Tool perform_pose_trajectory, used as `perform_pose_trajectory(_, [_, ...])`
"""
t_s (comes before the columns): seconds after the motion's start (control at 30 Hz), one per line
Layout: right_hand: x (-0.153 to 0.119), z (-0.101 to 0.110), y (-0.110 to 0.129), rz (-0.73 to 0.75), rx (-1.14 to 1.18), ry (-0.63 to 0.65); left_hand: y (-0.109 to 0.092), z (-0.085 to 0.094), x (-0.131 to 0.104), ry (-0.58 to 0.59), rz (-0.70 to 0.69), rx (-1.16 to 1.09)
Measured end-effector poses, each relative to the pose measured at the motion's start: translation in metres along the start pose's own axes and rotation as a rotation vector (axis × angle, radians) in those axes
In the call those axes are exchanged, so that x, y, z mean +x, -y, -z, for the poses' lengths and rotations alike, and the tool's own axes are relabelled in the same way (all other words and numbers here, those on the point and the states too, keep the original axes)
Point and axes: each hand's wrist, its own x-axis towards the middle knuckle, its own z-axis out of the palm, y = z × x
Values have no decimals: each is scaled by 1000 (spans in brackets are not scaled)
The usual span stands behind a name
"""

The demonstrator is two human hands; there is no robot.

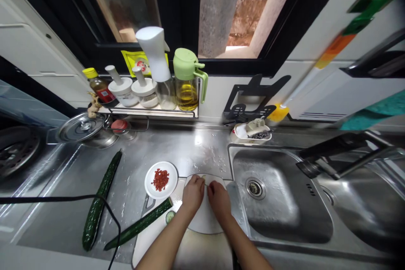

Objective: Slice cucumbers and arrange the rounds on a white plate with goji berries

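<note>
My left hand [193,194] and my right hand [219,198] are close together above a white plate [202,219] with a thin dark rim. The fingers of both are pinched around something small and pale, mostly hidden by the fingertips. Left of the plate, a cut cucumber [142,224] lies partly on a white cutting board [148,242]. A cucumber end piece [170,217] rests near its cut end. Beyond it, a white dish [152,192] holds small chopped red pieces [160,179].
A whole cucumber [101,200] lies farther left, with a black cable [104,200] hanging in front. A steel sink [281,219] with a faucet [335,156] is on the right. At the back, a rack [152,113] carries an oil jug [186,80], bottles and seasoning jars.
</note>
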Motion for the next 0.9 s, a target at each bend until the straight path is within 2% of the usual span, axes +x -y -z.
perform_pose_trajectory(0.13, [-15, -9, -8, 98, 1, -30, 1, -2, 0, -15, -3, 24])
perform_pose_trajectory(0.33, [-29, -24, -11, 169, -30, -77, 1, -4, 0, -8, 23, 39])
perform_pose_trajectory(0.73, [-32, -22, -12, 254, -79, -103, 0, -5, -1, -43, 11, -9])
perform_pose_trajectory(0.9, [-34, -21, -13, 260, -63, -120, -1, 0, -2, -35, 2, -26])
